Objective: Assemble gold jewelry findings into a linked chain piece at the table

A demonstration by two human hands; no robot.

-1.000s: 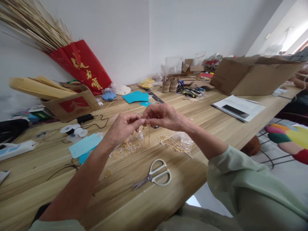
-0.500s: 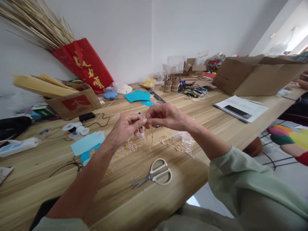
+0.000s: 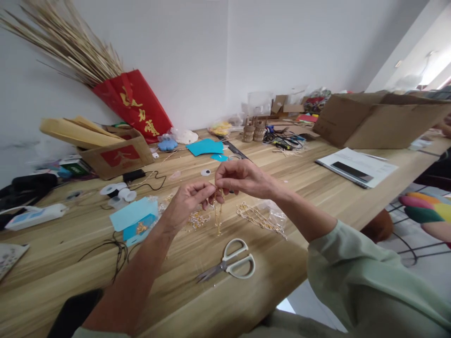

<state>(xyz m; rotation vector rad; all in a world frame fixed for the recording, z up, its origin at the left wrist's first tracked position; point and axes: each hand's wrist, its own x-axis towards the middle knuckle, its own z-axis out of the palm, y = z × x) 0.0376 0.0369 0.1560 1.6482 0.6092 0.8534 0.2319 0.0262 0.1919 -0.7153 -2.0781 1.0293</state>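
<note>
My left hand (image 3: pixel 192 199) and my right hand (image 3: pixel 243 178) meet fingertip to fingertip above the table, both closed in a pinch. A thin gold chain (image 3: pixel 218 218) hangs down from between them. Small gold and silver pieces (image 3: pixel 198 219) lie in a pile just beyond my left wrist. More gold chains (image 3: pixel 259 217) are spread on the table below my right forearm, beside a clear plastic bag (image 3: pixel 276 212). Nearer to me lie scissors (image 3: pixel 229 263) with white handles, their blades pointing left.
On the wooden table (image 3: pixel 183 300), blue cards (image 3: pixel 132 213), wire spools (image 3: pixel 120 193) and a power strip (image 3: pixel 37 216) lie left. A red bag (image 3: pixel 136 105) leans on the wall. At right are papers (image 3: pixel 377 164) with a black phone (image 3: pixel 352 171) and a large cardboard box (image 3: pixel 369 119).
The view has shifted, so the table's things appear slightly lower and further right. Both hands stay pinched together, and the hanging chain shows more clearly.
</note>
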